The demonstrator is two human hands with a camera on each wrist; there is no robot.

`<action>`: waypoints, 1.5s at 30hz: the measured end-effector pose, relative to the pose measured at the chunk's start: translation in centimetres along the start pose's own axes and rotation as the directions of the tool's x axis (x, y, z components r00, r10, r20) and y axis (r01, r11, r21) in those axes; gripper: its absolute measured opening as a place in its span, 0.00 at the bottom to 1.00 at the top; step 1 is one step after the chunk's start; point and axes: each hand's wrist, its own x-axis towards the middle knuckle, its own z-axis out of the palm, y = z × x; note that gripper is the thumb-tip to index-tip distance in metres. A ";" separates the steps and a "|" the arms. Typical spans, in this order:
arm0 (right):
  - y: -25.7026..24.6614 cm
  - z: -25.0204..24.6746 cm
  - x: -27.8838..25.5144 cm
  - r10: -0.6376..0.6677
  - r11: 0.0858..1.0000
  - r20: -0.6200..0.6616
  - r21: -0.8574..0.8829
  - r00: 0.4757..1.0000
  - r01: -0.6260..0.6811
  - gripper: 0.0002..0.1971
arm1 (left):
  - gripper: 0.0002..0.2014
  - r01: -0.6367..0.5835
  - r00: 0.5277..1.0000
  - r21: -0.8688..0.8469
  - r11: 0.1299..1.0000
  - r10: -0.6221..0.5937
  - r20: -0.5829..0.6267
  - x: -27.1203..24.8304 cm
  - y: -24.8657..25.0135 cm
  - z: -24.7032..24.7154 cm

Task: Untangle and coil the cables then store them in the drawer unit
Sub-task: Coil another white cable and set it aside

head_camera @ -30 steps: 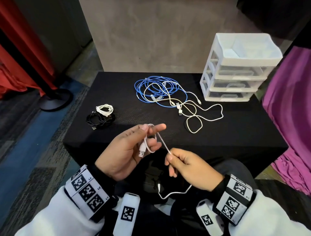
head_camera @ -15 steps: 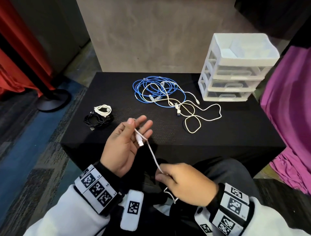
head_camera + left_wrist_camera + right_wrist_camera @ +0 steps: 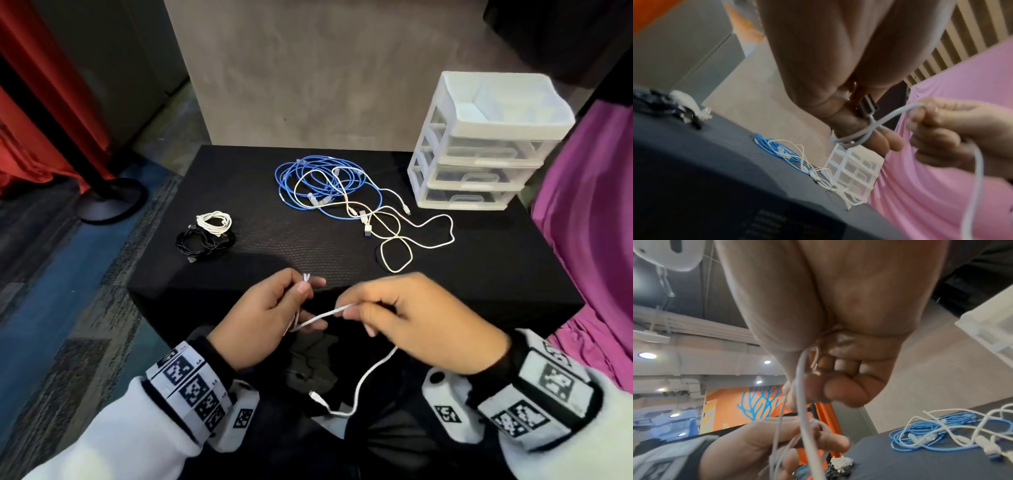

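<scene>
A short white cable (image 3: pixel 322 314) runs between both hands above the table's front edge. My left hand (image 3: pixel 274 308) holds small loops of it wound round its fingers (image 3: pixel 879 142), with the USB plug (image 3: pixel 867 104) tucked against them. My right hand (image 3: pixel 404 318) pinches the cable (image 3: pixel 801 386) a little to the right. Its free end with a small plug (image 3: pixel 317 399) hangs over my lap. A tangle of blue cable (image 3: pixel 308 185) and white cables (image 3: pixel 397 236) lies mid-table. The white drawer unit (image 3: pixel 479 144) stands at the back right, its drawers closed.
Two coiled cables, one white (image 3: pixel 214 222) and one black (image 3: pixel 203 241), lie on the left of the black table (image 3: pixel 274 246). A purple cloth (image 3: pixel 589 212) hangs at the right. A red curtain and a stand base (image 3: pixel 109 202) are on the floor at the left.
My right hand has risen from low near my lap to level with the left hand, carrying the cable up. My left hand's fingers have curled over the loops.
</scene>
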 end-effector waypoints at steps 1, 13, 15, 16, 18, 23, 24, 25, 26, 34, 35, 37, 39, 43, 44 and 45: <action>-0.1 -0.6 0.0 0.017 0.999 0.020 0.033 1.000 -0.018 0.07 | 0.11 0.019 1.000 -0.035 0.999 -0.019 0.009 -0.1 0.3 0.0; 1.1 0.4 0.7 0.083 0.937 0.001 0.340 0.997 -0.078 0.06 | 0.15 -0.123 0.979 0.288 0.950 0.069 0.191 -1.5 1.0 0.2; 2.5 0.4 1.4 0.114 0.931 -0.103 0.357 0.988 -0.070 0.06 | 0.16 -0.150 0.970 0.260 0.954 0.092 0.225 -1.9 1.7 0.8; 3.1 0.4 1.6 0.139 0.925 -0.153 0.372 0.979 -0.073 0.05 | 0.16 -0.150 0.967 0.224 0.963 0.095 0.238 -2.1 2.0 1.1; 4.3 0.9 1.7 0.156 0.916 -0.190 0.396 0.969 -0.069 0.04 | 0.16 -0.126 0.962 0.137 0.982 0.087 0.258 -2.1 2.3 1.4; 6.0 4.0 1.3 0.218 0.868 -0.219 0.489 0.951 -0.086 0.08 | 0.14 0.034 0.958 -0.298 0.954 0.054 0.282 -2.3 3.2 1.5; 6.2 4.7 1.1 0.245 0.867 -0.225 0.486 0.943 -0.110 0.09 | 0.13 0.071 0.962 -0.391 0.918 0.040 0.268 -2.4 3.4 1.5; 6.3 5.6 0.8 0.256 0.878 -0.229 0.461 0.939 -0.127 0.09 | 0.12 0.088 0.971 -0.472 0.877 0.030 0.237 -2.3 3.6 1.5; 6.4 6.5 0.6 0.252 0.896 -0.227 0.423 0.941 -0.138 0.10 | 0.11 0.082 0.981 -0.534 0.842 0.025 0.191 -2.1 3.8 1.5; 2.1 7.7 -1.3 0.094 0.993 -0.026 0.080 0.995 -0.091 0.13 | 0.09 -0.204 0.965 -0.108 0.973 0.181 -0.191 0.2 0.9 2.3; 1.6 7.1 -1.3 0.065 0.997 -0.024 0.033 0.998 -0.065 0.12 | 0.09 -0.232 0.957 0.011 0.973 0.230 -0.178 0.3 0.4 2.3; 1.1 5.5 -1.2 0.033 0.998 -0.064 -0.049 0.997 -0.036 0.10 | 0.09 -0.261 0.948 0.255 0.931 0.297 -0.114 0.3 -0.3 2.1; 1.0 3.7 -0.9 0.001 0.995 -0.138 -0.102 0.990 -0.015 0.08 | 0.10 -0.268 0.952 0.431 0.862 0.304 -0.016 -0.1 -0.5 1.9; 2.0 0.5 0.2 -0.039 0.997 -0.235 -0.076 0.971 0.022 0.05 | 0.14 -0.185 0.972 0.312 0.932 0.126 0.200 -1.1 0.5 2.5; 2.2 0.1 0.5 -0.049 0.997 -0.238 -0.065 0.970 0.034 0.05 | 0.15 -0.160 0.967 0.291 0.943 0.091 0.237 -1.2 0.8 2.6; 2.3 -0.2 0.6 -0.063 0.997 -0.237 -0.062 0.969 0.049 0.05 | 0.16 -0.146 0.962 0.269 0.952 0.073 0.264 -1.2 0.9 2.7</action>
